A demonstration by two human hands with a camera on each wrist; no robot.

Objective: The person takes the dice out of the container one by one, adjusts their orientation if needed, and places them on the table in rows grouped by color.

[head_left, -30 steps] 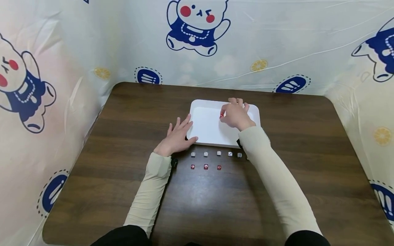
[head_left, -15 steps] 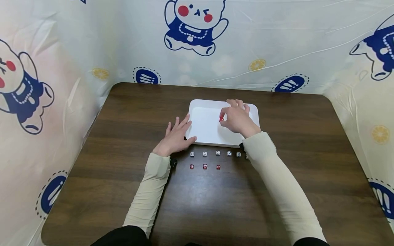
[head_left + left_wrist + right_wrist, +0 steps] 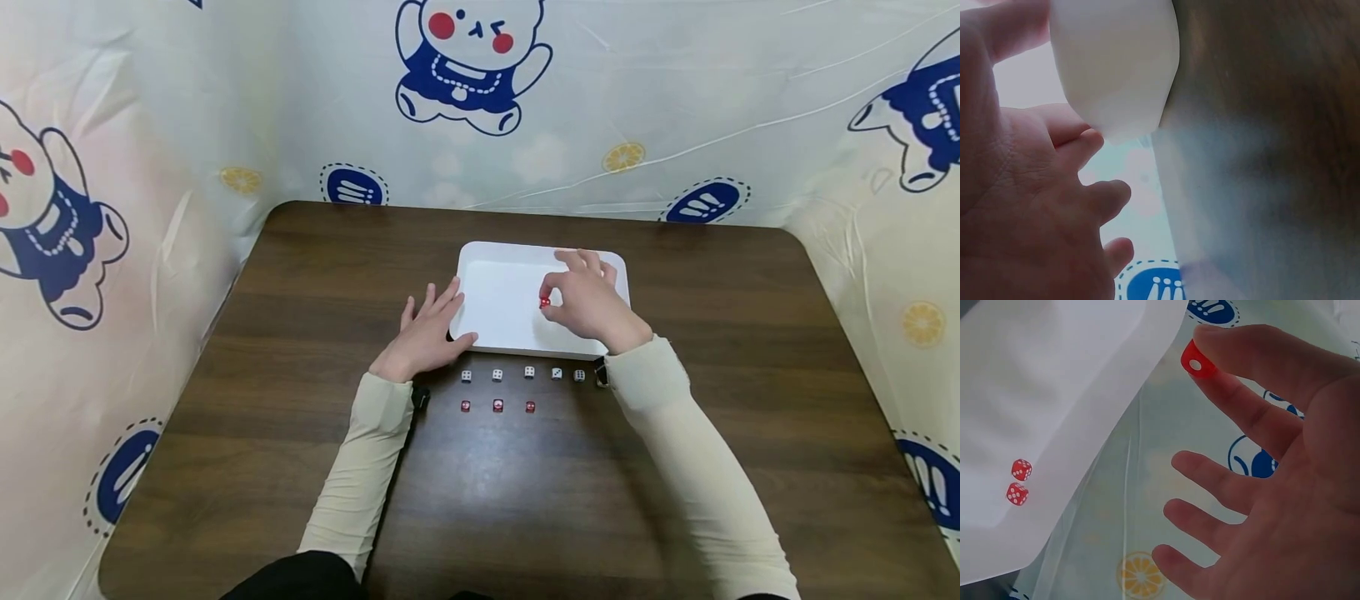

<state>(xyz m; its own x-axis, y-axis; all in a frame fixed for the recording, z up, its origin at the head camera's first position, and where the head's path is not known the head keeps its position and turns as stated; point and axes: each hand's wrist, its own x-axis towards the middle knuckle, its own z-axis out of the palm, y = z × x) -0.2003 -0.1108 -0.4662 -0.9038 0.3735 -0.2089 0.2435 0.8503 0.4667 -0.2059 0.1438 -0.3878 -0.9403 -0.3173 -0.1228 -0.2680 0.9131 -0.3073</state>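
1. Both hands are over the middle of the desk (image 3: 300, 275). The right hand (image 3: 592, 304) is above the white tray (image 3: 495, 283) and pinches one red die (image 3: 544, 302) between thumb and forefinger; its other fingers are spread and relaxed.
2. From the right wrist view, this die shows a face with one white dot, and two more red dice (image 3: 1019, 481) lie touching or almost touching inside the tray, near one of its corners.
3. The left hand (image 3: 423, 337) lies flat on the desk with straight fingers and holds nothing. Its thumb and fingertips touch the near left corner of the tray.
4. The tray sits in the middle of the desk, closer to the far edge than to the near edge.
5. Between the tray and the near edge, a row of five white dice (image 3: 528, 372) stands just beside the tray.
6. A row of three red dice (image 3: 497, 406) stands a little nearer to the person, parallel to the white row.
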